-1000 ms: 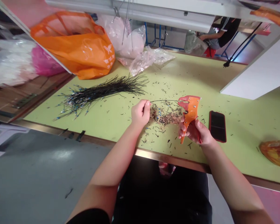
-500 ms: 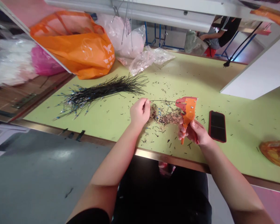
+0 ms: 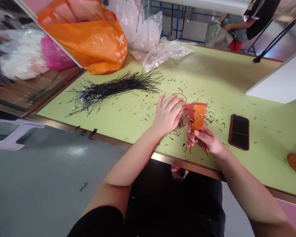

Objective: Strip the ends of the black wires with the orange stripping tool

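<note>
Green bench (image 3: 219,82), littered | orange wire stripper (image 3: 198,117) gripped in right hand (image 3: 207,140) | left hand (image 3: 169,114), fingers spread, at stripper's 9 o'clock | black wire bundle (image 3: 123,83), 10 o'clock | advise: steady wrist, fingertips clear of jaws before squeezing

And in comes the left hand, right up to the stripper!
That left hand (image 3: 166,117) has crossed the gap to the wire stripper's nose, its closed fist now opened into spread fingers. The black wire (image 3: 184,95), stretched nearly straight a moment ago, now shows as a small arc beyond the fingertips. And the orange wire stripper (image 3: 199,115) itself has shifted left over the scraps (image 3: 183,121), farther from the phone (image 3: 239,132)!
</note>
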Demonstrator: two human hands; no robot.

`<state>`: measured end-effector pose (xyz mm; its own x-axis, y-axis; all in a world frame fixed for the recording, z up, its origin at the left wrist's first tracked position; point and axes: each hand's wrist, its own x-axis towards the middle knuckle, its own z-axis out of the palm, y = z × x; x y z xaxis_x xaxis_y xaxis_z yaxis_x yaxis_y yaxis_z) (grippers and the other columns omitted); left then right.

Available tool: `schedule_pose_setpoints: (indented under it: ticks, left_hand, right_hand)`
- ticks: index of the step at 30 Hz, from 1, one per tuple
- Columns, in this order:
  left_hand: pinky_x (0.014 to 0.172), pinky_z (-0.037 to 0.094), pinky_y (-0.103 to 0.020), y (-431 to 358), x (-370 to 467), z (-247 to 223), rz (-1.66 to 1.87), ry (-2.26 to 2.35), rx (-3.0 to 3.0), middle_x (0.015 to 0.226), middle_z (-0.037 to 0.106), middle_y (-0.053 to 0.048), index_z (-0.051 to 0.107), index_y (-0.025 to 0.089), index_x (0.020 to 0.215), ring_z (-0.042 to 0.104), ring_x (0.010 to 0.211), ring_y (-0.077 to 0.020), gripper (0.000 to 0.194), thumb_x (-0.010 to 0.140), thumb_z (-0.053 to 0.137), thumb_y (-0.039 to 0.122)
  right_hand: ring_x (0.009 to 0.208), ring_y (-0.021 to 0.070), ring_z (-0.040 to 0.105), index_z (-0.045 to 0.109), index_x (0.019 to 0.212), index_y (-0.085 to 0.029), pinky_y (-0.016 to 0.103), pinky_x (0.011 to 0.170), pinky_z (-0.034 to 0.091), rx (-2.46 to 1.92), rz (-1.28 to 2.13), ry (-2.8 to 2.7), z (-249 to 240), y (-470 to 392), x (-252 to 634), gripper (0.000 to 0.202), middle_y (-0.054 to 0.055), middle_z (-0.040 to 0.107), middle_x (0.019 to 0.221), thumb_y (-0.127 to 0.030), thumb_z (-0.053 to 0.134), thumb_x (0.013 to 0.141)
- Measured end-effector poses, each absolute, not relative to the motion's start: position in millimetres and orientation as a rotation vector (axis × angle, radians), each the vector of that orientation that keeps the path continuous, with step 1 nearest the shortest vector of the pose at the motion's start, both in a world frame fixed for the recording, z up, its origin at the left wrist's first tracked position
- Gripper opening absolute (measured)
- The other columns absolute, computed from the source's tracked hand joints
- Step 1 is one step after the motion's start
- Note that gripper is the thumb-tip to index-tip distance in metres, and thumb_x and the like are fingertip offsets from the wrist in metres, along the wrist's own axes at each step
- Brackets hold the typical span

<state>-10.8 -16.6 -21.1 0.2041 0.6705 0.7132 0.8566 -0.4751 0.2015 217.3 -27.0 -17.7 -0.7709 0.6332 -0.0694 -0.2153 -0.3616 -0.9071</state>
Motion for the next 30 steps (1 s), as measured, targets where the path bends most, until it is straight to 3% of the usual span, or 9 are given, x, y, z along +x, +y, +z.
schedule_pose_setpoints:
  ticks: [4,7,10,13,15,18,21,25,30]
  left_hand:
    - [0.127,0.032,-0.060,-14,-16,-22,-1.122,-1.424,-2.317,0.138,0.070,-0.010,0.066,0.022,0.117,0.056,0.142,-0.0285,0.019,0.103,0.052,0.021]
    - [0.125,0.036,-0.058,-12,-19,-22,-1.119,-1.438,-2.420,0.124,0.076,-0.008,0.065,0.022,0.101,0.066,0.128,-0.0257,0.017,0.103,0.049,0.017]
    - [0.112,0.049,-0.050,-11,-18,-22,-1.197,-1.458,-2.479,0.116,0.077,-0.010,0.064,0.020,0.106,0.071,0.111,-0.0244,0.013,0.101,0.053,0.019]
    - [0.106,0.051,-0.047,-11,-15,-22,-1.252,-1.429,-2.411,0.123,0.075,-0.013,0.063,0.017,0.123,0.067,0.119,-0.0275,0.029,0.095,0.056,0.014]
    - [0.103,0.050,-0.047,-10,-15,-24,-1.195,-1.383,-2.371,0.114,0.077,-0.011,0.067,0.018,0.120,0.068,0.115,-0.0276,0.029,0.096,0.052,0.010]
    - [0.075,0.050,-0.037,-8,-18,-31,-1.108,-1.420,-2.339,0.078,0.073,-0.006,0.070,0.021,0.094,0.067,0.082,-0.0239,0.023,0.100,0.049,0.014]
    - [0.056,0.036,-0.032,-5,-23,-41,-1.132,-1.537,-2.295,0.062,0.063,-0.003,0.068,0.023,0.082,0.059,0.063,-0.0208,0.025,0.096,0.049,0.014]
    - [0.060,0.040,-0.030,1,-27,-50,-1.228,-1.621,-2.243,0.067,0.065,-0.003,0.069,0.024,0.084,0.061,0.066,-0.0192,0.026,0.089,0.046,0.012]
    - [0.067,0.048,-0.028,3,-25,-49,-1.359,-1.655,-2.233,0.075,0.072,-0.003,0.069,0.023,0.087,0.066,0.069,-0.0173,0.027,0.093,0.043,0.017]
  right_hand:
    - [0.066,0.0144,0.060,0.063,0.101,-0.018,0.031,0.065,0.058,-0.567,2.183,-1.344,-17,-27,217,0.028,-0.003,0.054,0.076,-0.042,0.076,0.096]
    - [0.066,0.0145,0.060,0.063,0.100,-0.019,0.031,0.065,0.059,-0.582,2.202,-1.330,-15,-26,218,0.027,-0.003,0.054,0.075,-0.041,0.076,0.095]
    - [0.066,0.0142,0.060,0.064,0.100,-0.018,0.031,0.065,0.060,-0.562,2.233,-1.317,-12,-27,218,0.026,-0.003,0.054,0.075,-0.040,0.077,0.094]
    - [0.065,0.0137,0.059,0.064,0.100,-0.017,0.030,0.065,0.060,-0.536,2.264,-1.340,-10,-27,218,0.025,-0.003,0.055,0.075,-0.039,0.076,0.095]
    - [0.065,0.0141,0.059,0.064,0.101,-0.017,0.030,0.064,0.061,-0.538,2.258,-1.361,-10,-24,220,0.025,-0.002,0.055,0.075,-0.039,0.076,0.095]
    - [0.067,0.0151,0.061,0.064,0.103,-0.017,0.031,0.063,0.061,-0.576,2.186,-1.390,-11,-18,226,0.027,-0.002,0.056,0.076,-0.041,0.075,0.096]
    - [0.069,0.0155,0.064,0.065,0.103,-0.017,0.029,0.063,0.060,-0.629,2.086,-1.502,-12,-18,229,0.026,-0.001,0.059,0.079,-0.040,0.075,0.096]
    - [0.068,0.0151,0.063,0.064,0.105,-0.018,0.029,0.061,0.059,-0.589,2.111,-1.413,-4,-32,224,0.027,-0.001,0.057,0.081,-0.042,0.073,0.098]
    - [0.065,0.0146,0.060,0.067,0.111,-0.019,0.031,0.062,0.059,-0.458,2.122,-1.227,15,-51,221,0.034,0.001,0.057,0.083,-0.047,0.076,0.094]
